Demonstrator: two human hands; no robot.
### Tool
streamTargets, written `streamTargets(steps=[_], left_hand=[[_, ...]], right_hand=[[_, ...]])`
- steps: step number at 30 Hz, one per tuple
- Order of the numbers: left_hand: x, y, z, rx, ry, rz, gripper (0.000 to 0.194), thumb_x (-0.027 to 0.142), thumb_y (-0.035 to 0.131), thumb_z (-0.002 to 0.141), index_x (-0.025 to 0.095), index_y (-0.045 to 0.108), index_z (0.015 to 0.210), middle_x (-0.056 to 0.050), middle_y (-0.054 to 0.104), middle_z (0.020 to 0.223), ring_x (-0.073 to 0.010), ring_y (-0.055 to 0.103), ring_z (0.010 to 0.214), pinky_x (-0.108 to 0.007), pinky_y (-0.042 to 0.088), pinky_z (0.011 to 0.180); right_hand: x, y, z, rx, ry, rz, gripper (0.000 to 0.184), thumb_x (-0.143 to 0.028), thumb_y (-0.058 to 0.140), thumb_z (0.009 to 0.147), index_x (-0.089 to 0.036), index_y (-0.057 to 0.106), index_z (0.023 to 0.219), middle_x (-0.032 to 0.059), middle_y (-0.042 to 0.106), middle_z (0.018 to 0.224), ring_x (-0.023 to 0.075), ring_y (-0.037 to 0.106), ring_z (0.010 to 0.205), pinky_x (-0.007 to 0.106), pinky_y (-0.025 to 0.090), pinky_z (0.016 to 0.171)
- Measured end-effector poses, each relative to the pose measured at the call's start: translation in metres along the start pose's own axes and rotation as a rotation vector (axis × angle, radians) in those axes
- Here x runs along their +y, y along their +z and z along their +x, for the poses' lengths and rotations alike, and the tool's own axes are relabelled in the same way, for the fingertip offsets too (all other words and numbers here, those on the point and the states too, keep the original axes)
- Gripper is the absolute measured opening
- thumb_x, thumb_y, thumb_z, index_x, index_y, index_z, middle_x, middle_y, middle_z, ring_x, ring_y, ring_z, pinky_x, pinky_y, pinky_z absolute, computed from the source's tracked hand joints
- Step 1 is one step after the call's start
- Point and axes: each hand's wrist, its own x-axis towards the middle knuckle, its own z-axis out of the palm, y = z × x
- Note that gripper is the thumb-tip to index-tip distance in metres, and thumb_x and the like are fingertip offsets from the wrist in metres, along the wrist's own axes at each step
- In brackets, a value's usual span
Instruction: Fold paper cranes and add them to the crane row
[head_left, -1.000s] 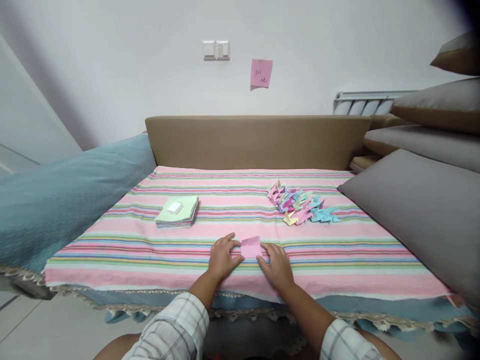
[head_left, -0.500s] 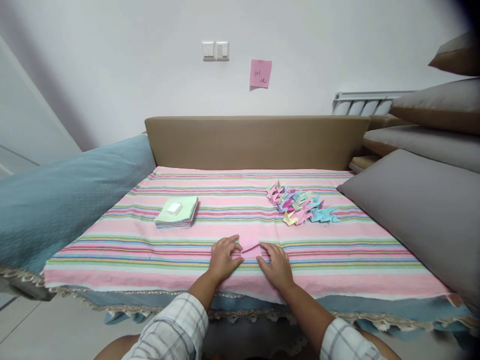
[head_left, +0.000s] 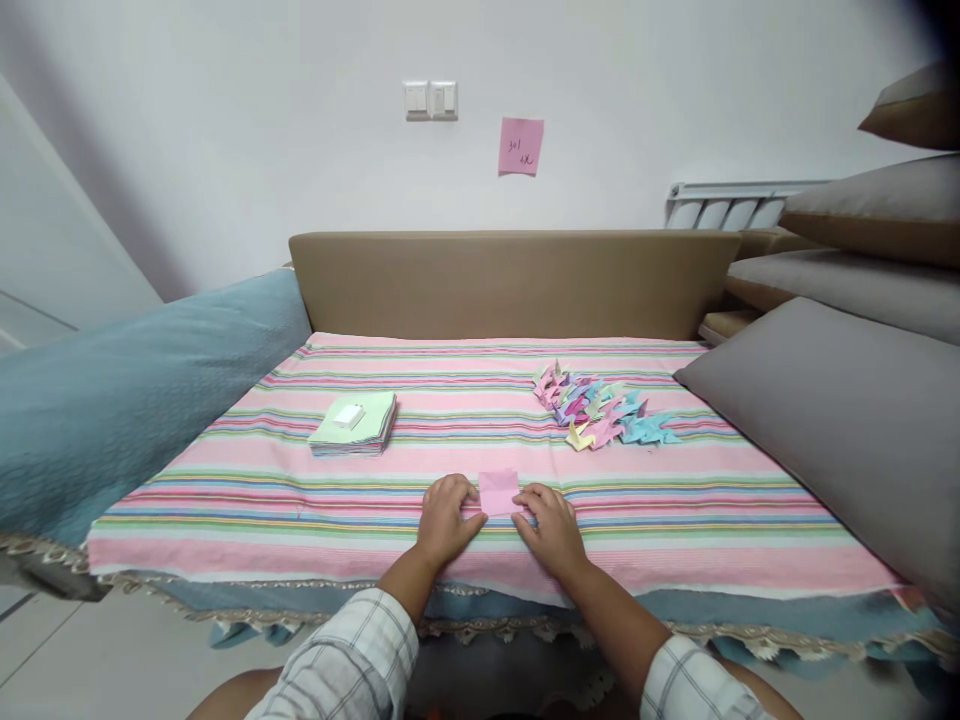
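A small pink folded paper point(head_left: 498, 491) lies on the striped cloth point(head_left: 675, 510) near the front edge. My left hand point(head_left: 445, 520) pinches its left edge with curled fingers. My right hand point(head_left: 553, 525) pinches its right lower edge, fingers bent. The lower part of the paper is hidden between my fingertips.
A stack of coloured paper squares point(head_left: 356, 424) with a small white object on top sits to the left. A heap of several folded paper cranes point(head_left: 598, 407) lies at the back right. Grey cushions point(head_left: 840, 420) border the right, a blue cushion point(head_left: 135, 390) the left.
The pink paper lay low and partly folded half a second ago; now it stands as a small upright rectangle between my fingers. Both hands drew slightly closer together.
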Motion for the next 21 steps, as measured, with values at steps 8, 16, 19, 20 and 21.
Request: streamTargets(steps=[8, 16, 19, 20, 21], left_hand=[[0.002, 0.0, -0.003, -0.055, 0.114, 0.069, 0.022, 0.038, 0.062, 0.074, 0.03, 0.07, 0.093, -0.003, 0.062, 0.097, -0.0227, 0.052, 0.1, -0.04, 0.034, 0.091], [-0.005, 0.003, -0.005, -0.005, 0.14, 0.078, 0.017, 0.038, 0.061, 0.077, 0.028, 0.07, 0.088, -0.002, 0.065, 0.093, -0.0205, 0.054, 0.093, -0.037, 0.037, 0.086], [-0.008, 0.005, -0.005, 0.018, 0.158, 0.064, 0.015, 0.037, 0.061, 0.078, 0.028, 0.07, 0.087, -0.002, 0.065, 0.091, -0.0198, 0.054, 0.091, -0.036, 0.037, 0.084], [-0.008, 0.006, -0.004, 0.027, 0.161, 0.057, 0.015, 0.037, 0.061, 0.079, 0.027, 0.07, 0.086, -0.002, 0.065, 0.09, -0.0196, 0.054, 0.09, -0.036, 0.037, 0.083], [-0.009, 0.007, -0.004, 0.035, 0.162, 0.05, 0.014, 0.037, 0.061, 0.078, 0.027, 0.069, 0.085, -0.002, 0.065, 0.09, -0.0194, 0.054, 0.09, -0.036, 0.037, 0.083]], right_hand=[[-0.003, -0.007, 0.013, -0.06, -0.132, -0.109, 0.016, -0.032, 0.054, 0.086, -0.026, 0.068, 0.091, 0.0038, 0.06, 0.094, 0.0191, 0.049, 0.091, 0.032, 0.036, 0.08], [-0.019, -0.003, 0.003, -0.076, -0.305, -0.09, 0.021, -0.038, 0.049, 0.088, -0.022, 0.063, 0.091, 0.0033, 0.062, 0.092, 0.0185, 0.049, 0.091, 0.037, 0.027, 0.089], [-0.015, -0.004, 0.004, -0.093, -0.289, -0.042, 0.036, -0.048, 0.059, 0.079, -0.023, 0.059, 0.106, 0.0055, 0.06, 0.102, 0.0221, 0.048, 0.098, 0.039, 0.026, 0.091], [-0.012, -0.004, 0.005, -0.096, -0.268, -0.03, 0.039, -0.049, 0.06, 0.078, -0.024, 0.059, 0.107, 0.0057, 0.06, 0.103, 0.0227, 0.048, 0.099, 0.039, 0.027, 0.091], [-0.01, -0.003, 0.006, -0.095, -0.238, -0.016, 0.037, -0.047, 0.061, 0.077, -0.024, 0.06, 0.107, 0.0055, 0.06, 0.103, 0.0227, 0.048, 0.098, 0.039, 0.028, 0.09]])
